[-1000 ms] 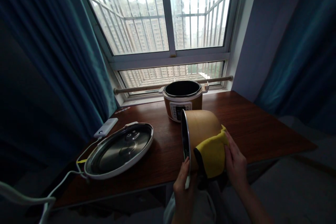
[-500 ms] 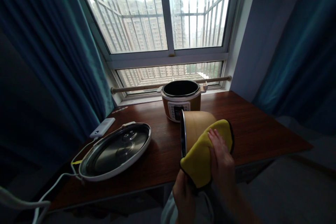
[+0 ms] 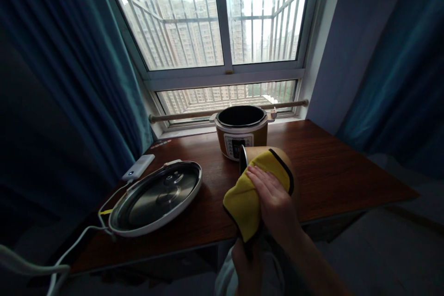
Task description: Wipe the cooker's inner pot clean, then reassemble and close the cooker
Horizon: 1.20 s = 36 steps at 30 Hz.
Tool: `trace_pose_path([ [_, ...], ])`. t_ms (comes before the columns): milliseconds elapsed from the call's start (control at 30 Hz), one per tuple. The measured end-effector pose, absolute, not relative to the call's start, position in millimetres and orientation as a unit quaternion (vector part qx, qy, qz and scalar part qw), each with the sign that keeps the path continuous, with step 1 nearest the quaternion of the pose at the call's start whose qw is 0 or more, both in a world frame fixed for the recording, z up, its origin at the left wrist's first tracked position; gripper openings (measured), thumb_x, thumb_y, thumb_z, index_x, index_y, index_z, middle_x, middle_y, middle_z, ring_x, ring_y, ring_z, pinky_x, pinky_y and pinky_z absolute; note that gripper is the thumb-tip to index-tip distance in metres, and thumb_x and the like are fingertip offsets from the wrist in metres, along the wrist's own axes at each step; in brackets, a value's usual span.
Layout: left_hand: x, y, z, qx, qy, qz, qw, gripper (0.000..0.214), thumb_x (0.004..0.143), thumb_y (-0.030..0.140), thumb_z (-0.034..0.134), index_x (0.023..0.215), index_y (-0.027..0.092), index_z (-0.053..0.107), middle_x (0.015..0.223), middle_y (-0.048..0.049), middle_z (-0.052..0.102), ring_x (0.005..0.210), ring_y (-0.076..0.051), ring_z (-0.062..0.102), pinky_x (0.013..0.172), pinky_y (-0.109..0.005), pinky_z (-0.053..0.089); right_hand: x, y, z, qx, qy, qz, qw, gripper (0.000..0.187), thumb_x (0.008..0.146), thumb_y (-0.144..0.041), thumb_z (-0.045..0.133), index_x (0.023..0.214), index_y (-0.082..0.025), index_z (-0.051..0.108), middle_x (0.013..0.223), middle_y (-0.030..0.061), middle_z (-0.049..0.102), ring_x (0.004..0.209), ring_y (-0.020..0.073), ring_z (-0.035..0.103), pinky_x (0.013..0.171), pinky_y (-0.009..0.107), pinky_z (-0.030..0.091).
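Note:
A golden-brown inner pot (image 3: 268, 151) lies tipped on its side at the near edge of the wooden table (image 3: 333, 166), mouth facing left. A yellow cloth with a dark border (image 3: 244, 199) is draped over the pot's top and near side. My right hand (image 3: 274, 201) presses flat on the cloth against the pot. My left hand (image 3: 246, 266) is low at the bottom edge, under the cloth, gripping the pot's lower rim; the cloth hides most of it.
The cooker body (image 3: 242, 130), open and dark inside, stands at the back by the window. Its lid (image 3: 157, 198) lies upside down at the left, beside a white power bank (image 3: 138, 167) and a white cable (image 3: 65, 252). Dark curtains hang on both sides.
My right hand has slid the yellow cloth from the pot's right end up and leftward over its top, toward the rim. The left hand has become covered by the cloth.

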<state>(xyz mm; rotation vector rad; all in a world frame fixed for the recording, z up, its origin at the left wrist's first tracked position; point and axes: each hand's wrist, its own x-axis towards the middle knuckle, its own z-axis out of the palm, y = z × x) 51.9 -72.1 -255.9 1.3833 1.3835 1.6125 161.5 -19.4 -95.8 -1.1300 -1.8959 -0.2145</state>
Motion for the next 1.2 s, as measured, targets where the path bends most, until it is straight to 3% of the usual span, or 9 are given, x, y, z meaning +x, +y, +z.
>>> trace_pose_path([
  [167, 53, -69, -232, 0.554, 0.499, 0.614, 0.26, 0.031, 0.085, 0.034, 0.047, 0.106, 0.019, 0.064, 0.098, -0.0072, 0.07, 0.089, -0.019, 0.066, 0.078, -0.029, 0.055, 196, -7, -97, -0.503, -0.714, -0.073, 0.481, 0.042, 0.089, -0.014, 0.033, 0.126, -0.021, 0.05, 0.126, 0.0041, 0.055, 0.12, 0.0179, 0.047, 0.104, 0.041, 0.035],
  [333, 46, -76, -245, 0.604, 0.474, 0.592, 0.247, 0.035, 0.085, 0.024, 0.047, 0.118, 0.025, 0.058, 0.116, -0.0034, 0.063, 0.108, -0.019, 0.058, 0.094, -0.029, 0.047, 229, -11, -113, -0.576, -0.6, 0.015, 0.555, 0.037, 0.091, -0.028, 0.034, 0.123, -0.022, 0.052, 0.124, 0.0056, 0.056, 0.116, 0.0195, 0.05, 0.1, 0.038, 0.039],
  [533, 44, -75, -254, 0.595, 0.49, 0.596, 0.226, 0.034, 0.086, 0.024, 0.046, 0.118, 0.025, 0.058, 0.123, -0.0031, 0.058, 0.114, -0.018, 0.054, 0.098, -0.033, 0.044, 238, -20, -134, -0.608, -0.526, 0.105, 0.585, 0.042, 0.091, -0.039, 0.032, 0.12, -0.019, 0.054, 0.115, 0.0086, 0.062, 0.105, 0.0207, 0.058, 0.089, 0.033, 0.046],
  [933, 24, -57, -266, 0.739, 0.485, 0.457, 0.101, 0.04, 0.087, 0.015, 0.042, 0.124, 0.025, 0.051, 0.124, -0.0052, 0.057, 0.126, -0.021, 0.04, 0.105, -0.045, 0.033, 240, -15, -151, -0.611, -0.539, 0.073, 0.575, 0.043, 0.091, -0.038, 0.032, 0.124, -0.018, 0.051, 0.12, 0.0085, 0.059, 0.109, 0.02, 0.056, 0.092, 0.033, 0.045],
  [1100, 31, -58, -243, 0.706, 0.477, 0.495, 0.17, 0.043, 0.085, 0.021, 0.049, 0.128, 0.024, 0.047, 0.132, -0.0064, 0.05, 0.126, -0.02, 0.041, 0.108, -0.043, 0.029, 239, -21, -154, -0.613, -0.548, 0.049, 0.568, 0.041, 0.092, -0.035, 0.032, 0.125, -0.018, 0.05, 0.122, 0.0079, 0.058, 0.111, 0.0189, 0.055, 0.093, 0.033, 0.044],
  [1200, 42, -60, -220, 0.631, 0.491, 0.539, 0.267, 0.043, 0.084, 0.03, 0.051, 0.126, 0.019, 0.05, 0.128, -0.0096, 0.053, 0.118, -0.022, 0.049, 0.102, -0.039, 0.038, 238, -25, -153, -0.613, -0.554, 0.04, 0.562, 0.04, 0.092, -0.033, 0.032, 0.126, -0.019, 0.049, 0.123, 0.0075, 0.057, 0.112, 0.0183, 0.054, 0.093, 0.032, 0.045],
])
